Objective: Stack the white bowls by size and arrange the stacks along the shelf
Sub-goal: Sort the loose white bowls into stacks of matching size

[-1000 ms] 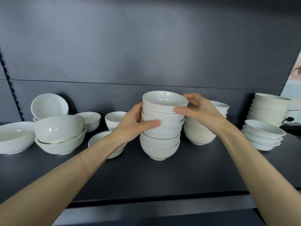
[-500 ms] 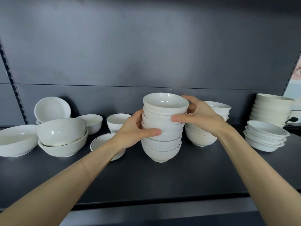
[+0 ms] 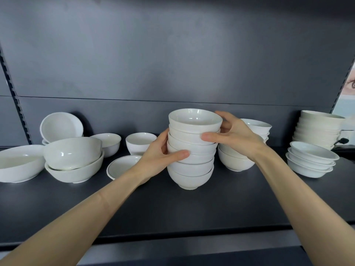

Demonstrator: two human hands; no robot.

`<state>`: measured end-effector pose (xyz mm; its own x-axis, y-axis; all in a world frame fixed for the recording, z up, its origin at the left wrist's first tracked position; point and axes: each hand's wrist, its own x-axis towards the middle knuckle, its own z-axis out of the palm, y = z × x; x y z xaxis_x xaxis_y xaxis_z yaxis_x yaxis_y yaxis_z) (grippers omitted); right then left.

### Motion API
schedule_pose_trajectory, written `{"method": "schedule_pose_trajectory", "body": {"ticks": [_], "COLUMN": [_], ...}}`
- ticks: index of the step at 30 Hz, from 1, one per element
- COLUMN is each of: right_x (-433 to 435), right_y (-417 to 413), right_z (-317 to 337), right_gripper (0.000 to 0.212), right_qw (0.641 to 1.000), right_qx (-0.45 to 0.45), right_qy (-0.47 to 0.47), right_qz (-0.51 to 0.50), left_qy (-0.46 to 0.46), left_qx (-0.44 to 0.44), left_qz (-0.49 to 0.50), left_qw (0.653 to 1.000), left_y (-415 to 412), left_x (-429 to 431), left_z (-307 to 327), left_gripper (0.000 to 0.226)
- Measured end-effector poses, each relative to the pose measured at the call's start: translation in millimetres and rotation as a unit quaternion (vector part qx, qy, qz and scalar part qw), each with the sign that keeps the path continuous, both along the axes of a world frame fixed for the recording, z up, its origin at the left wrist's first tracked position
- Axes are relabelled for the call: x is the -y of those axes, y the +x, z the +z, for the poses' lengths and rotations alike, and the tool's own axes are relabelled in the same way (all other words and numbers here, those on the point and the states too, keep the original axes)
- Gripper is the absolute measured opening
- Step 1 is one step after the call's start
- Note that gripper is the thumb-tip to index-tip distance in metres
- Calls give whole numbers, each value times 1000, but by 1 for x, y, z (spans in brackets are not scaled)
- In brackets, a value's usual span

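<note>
On the shelf (image 3: 192,212) a tall bowl stack (image 3: 192,150) stands mid-shelf, the left hand (image 3: 159,160) and right hand (image 3: 234,137) on its sides. A second stack (image 3: 236,160) sits just behind-right, a saucer stack (image 3: 311,164) far right, nested bowls (image 3: 74,160) left.

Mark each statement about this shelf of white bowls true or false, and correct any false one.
1. Both hands grip the tall middle stack. True: the left hand holds its left side, the right hand its right.
2. The middle stack rests on the shelf. True.
3. The rimmed dish sits on top of the middle stack. False: it lies on the shelf, left of the stack.
4. The shallow dishes at the right are scattered singly. False: they are nested in one stack.
5. One bowl at the back left leans tilted. True.
</note>
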<state>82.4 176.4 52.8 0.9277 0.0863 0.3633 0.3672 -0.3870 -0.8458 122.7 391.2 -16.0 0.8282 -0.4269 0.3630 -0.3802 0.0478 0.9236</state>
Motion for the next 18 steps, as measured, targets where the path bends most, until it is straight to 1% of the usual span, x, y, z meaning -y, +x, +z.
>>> {"method": "schedule_pose_trajectory", "body": {"ticks": [3,6,7,9,11,12,15,18], "right_x": [0,1,1,1,4,5,7,7], "right_y": [-2,1,0,-1,0,1,5,7], "right_z": [-3,-8,-9,-14,-20,-24,-34,-39], "right_gripper": [62,90,94,86,75,76,90,87], "right_qw": [1000,1000,1000,1000,999,999,997,997], "right_qx": [1,-7,-9,-9,-14,-21,-47,-44], "right_qy": [10,16,18,24,33,37,31,32], "right_qz": [-6,-13,-12,5,22,32,61,49], "left_qy": [9,34,37,40,47,52,63,67], "left_qx": [-4,-4,-7,-16,-21,-21,-26,-25], "left_qz": [1,-5,-7,-4,2,2,-3,-5], "left_qw": [1000,999,999,999,999,998,998,997], "left_y": [1,1,1,0,-1,0,1,2], "left_x": [-1,-1,-1,0,0,0,-2,-2], "left_z": [0,-5,-8,-11,-13,-13,-14,-16], "left_gripper": [73,75,74,73,75,79,85,80]}}
